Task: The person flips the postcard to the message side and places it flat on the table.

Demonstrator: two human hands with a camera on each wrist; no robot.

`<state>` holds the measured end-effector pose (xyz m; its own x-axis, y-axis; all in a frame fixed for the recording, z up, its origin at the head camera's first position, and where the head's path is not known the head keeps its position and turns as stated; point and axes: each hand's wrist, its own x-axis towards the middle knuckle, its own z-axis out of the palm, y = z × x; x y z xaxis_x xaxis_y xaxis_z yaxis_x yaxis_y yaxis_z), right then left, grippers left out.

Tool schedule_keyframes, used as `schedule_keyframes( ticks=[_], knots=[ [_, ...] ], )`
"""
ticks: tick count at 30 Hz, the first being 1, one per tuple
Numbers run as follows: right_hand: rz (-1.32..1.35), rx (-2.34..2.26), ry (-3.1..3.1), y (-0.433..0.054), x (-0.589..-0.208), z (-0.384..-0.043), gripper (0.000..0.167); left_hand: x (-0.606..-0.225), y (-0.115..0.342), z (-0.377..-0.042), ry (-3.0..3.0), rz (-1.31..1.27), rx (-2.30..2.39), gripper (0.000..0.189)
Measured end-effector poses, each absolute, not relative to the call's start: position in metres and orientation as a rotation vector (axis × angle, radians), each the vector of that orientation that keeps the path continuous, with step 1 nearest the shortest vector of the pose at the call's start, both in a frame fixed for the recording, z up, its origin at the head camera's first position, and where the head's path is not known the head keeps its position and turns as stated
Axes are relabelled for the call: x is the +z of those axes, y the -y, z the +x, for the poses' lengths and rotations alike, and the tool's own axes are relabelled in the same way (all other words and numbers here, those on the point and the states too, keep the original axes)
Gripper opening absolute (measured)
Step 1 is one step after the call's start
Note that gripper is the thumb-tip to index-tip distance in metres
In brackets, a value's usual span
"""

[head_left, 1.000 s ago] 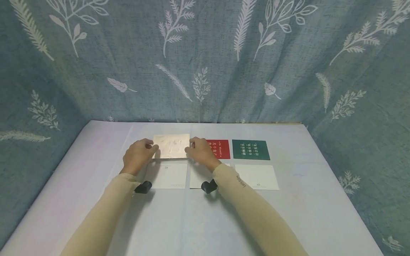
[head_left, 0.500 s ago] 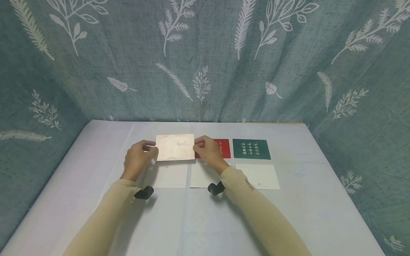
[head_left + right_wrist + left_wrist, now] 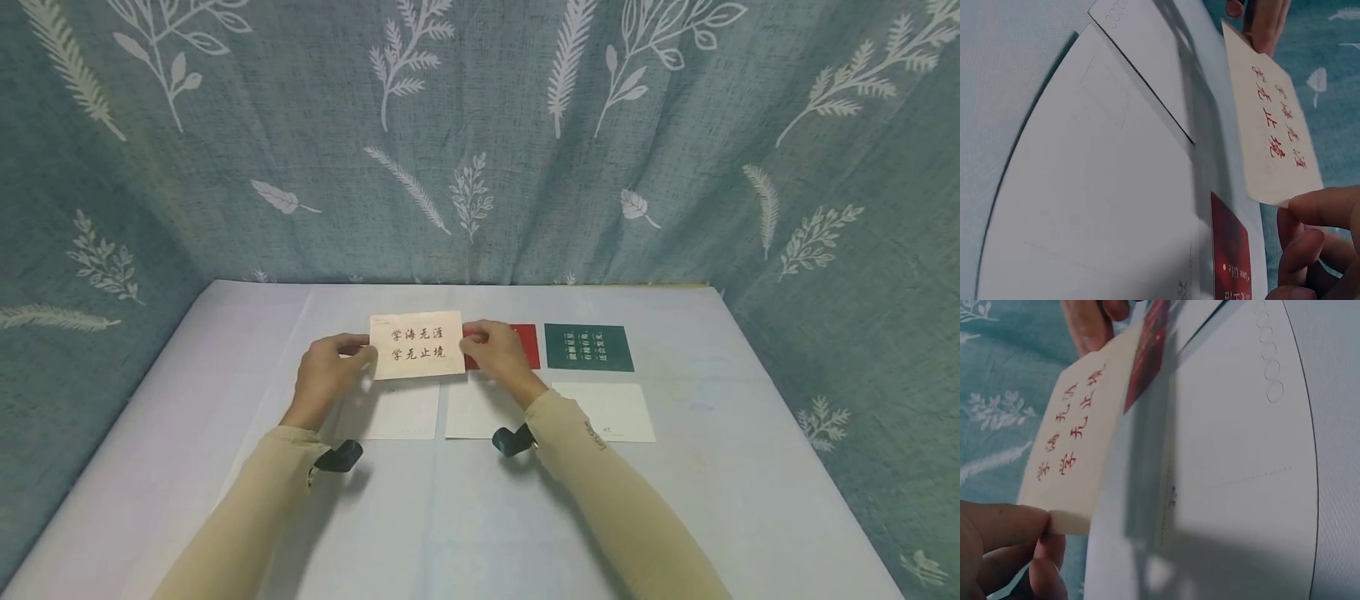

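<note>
A cream postcard (image 3: 417, 345) with two lines of Chinese characters is held up off the table, tilted so its lettered face shows. The left hand (image 3: 330, 371) pinches its left edge; in the left wrist view the thumb and fingers (image 3: 1016, 528) grip one corner. At the opposite edge the right hand (image 3: 501, 357) pinches the card, and the right wrist view shows that grip (image 3: 1316, 231) near a corner. Under the held card lies a white card (image 3: 397, 417), partly in shadow. Behind the right hand a red card (image 3: 530, 346) is partly hidden.
A green card (image 3: 588, 347) with white lettering lies right of the red one. Nearer are a white card (image 3: 468, 412) partly covered by the right arm and another white card (image 3: 607, 408). A patterned curtain (image 3: 480, 142) stands behind the white table (image 3: 420, 517).
The cream postcard has been lifted and tilted, moving slightly right with both hands, so its characters now read clearly. More of the red card is covered by the right hand.
</note>
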<state>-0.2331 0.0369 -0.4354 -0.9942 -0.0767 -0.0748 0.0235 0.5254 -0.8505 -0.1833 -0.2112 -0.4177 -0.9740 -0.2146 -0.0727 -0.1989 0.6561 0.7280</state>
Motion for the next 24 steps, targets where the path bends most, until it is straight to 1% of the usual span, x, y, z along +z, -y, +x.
schedule_keyframes(
  ticks=[3,10,20,24],
  knots=[
    [-0.076,-1.478,-2.666,-0.039,-0.434,-0.232,0.024,-0.416,0.21,-0.183,2.826,0.365,-1.269,0.041],
    [-0.081,-1.507,-2.642,-0.043,-0.431,-0.232,0.016,-0.412,0.208,-0.182,2.815,0.37,-1.305,0.043],
    [-0.06,-1.551,-2.568,-0.049,-0.423,-0.23,0.02,-0.406,0.206,-0.179,2.781,0.391,-1.534,0.042],
    [-0.034,-1.596,-2.526,-0.053,-0.423,-0.229,0.021,-0.405,0.206,-0.177,2.775,0.374,-1.625,0.046]
  ],
)
